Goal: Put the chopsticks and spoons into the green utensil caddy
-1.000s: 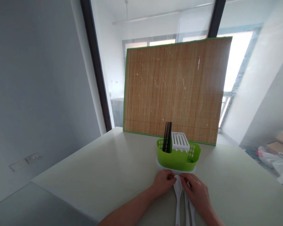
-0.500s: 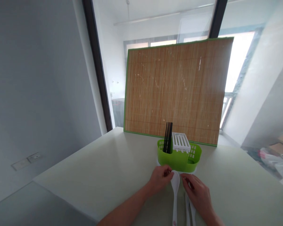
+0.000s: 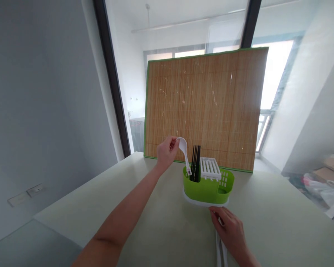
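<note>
My left hand (image 3: 167, 151) pinches a white spoon (image 3: 182, 145) by the edge of its bowl. The spoon hangs bowl up, its handle slanting down into the left end of a green utensil holder (image 3: 203, 191). Black chopsticks (image 3: 195, 163) stand in that end, right beside the handle. My right hand (image 3: 229, 224) rests low in front of the holder, fingers curled together close to its white base. White utensil handles (image 3: 221, 250) lie on the table under this hand; their upper ends are hidden, and whether the fingers grip them is unclear.
A white slotted rack (image 3: 210, 168) with small hooks sits on the holder's middle. Behind, a bamboo mat (image 3: 203, 107) with green edging stands upright on the white table (image 3: 122, 200). A grey wall (image 3: 44, 111) borders the left side.
My left hand has lifted the white spoon from in front of the holder, up and leftward to its left end. My right hand has stayed nearly in place. The view has shifted slightly.
</note>
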### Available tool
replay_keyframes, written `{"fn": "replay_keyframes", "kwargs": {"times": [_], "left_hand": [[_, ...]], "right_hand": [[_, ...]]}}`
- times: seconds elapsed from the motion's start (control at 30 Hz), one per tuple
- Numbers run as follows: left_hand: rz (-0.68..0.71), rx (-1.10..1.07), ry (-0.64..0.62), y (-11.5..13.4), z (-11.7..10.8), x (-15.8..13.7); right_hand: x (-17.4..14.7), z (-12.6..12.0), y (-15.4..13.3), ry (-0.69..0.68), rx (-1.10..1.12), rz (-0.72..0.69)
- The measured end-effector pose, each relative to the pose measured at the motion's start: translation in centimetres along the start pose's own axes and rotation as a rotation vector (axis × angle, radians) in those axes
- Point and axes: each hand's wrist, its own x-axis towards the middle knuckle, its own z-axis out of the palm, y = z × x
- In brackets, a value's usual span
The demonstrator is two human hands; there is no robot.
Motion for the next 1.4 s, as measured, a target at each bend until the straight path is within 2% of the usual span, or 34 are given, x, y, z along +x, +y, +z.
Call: {"fn": "replay_keyframes", "kwargs": {"times": [0.17,0.33,0.6,0.9,1.0,1.07,1.2,1.23,1.3,1.4], "left_hand": [[0.051,0.272,-0.184,-2.1,3.5,-1.5],[0.058,0.387,-0.352,-3.4,5.2,-3.7],[0.031,0.43,-0.493,-4.0,6.2,-5.6],[0.023,0.424,-0.53,-3.8,6.1,-6.1],[0.003,0.388,-0.501,-3.4,5.5,-5.9],[-0.027,0.351,-0.425,-3.0,4.8,-6.1],[-0.064,0.23,-0.294,-1.3,3.4,-8.5],[-0.067,0.179,-0.307,-0.6,3.2,-9.7],[-0.062,0.065,-0.409,1.0,3.0,-12.6],[-0.031,-0.073,-0.674,3.5,3.7,-17.0]], "right_hand": [[0.0,-0.2,0.1,0.004,-0.012,0.005],[0.2,-0.3,-0.2,-0.029,-0.038,-0.008],[0.3,-0.2,-0.3,-0.052,-0.039,-0.012],[0.3,-0.2,-0.5,-0.072,-0.046,-0.009],[0.3,-0.2,-0.5,-0.062,-0.04,-0.016],[0.3,-0.3,-0.3,-0.053,-0.036,-0.006],[0.4,-0.7,0.5,-0.008,-0.01,0.103],[0.4,-0.7,0.7,0.009,0.006,0.146],[0.4,-0.7,1.3,0.032,0.064,0.234],[0.5,-0.5,1.8,0.043,0.197,0.346]]}}
